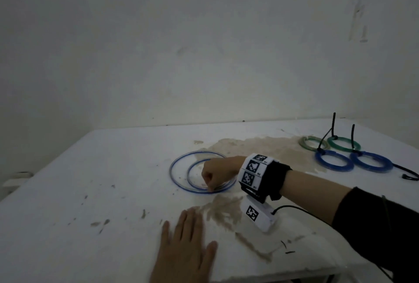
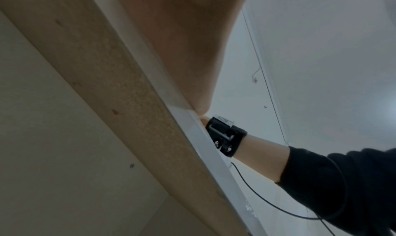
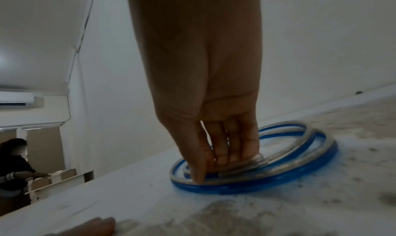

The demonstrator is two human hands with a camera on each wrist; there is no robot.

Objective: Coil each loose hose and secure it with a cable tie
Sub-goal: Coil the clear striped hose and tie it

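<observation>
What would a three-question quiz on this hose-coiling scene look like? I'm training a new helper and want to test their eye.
1. True or false: the left hand lies flat on the table.
2. What does the right hand pinch?
   A. a cable tie
   B. the loose hose
   C. a tied coil
3. How many tied coils lie at the table's far right?

Key: 1 true; 2 B; 3 four, two green and two blue.
</observation>
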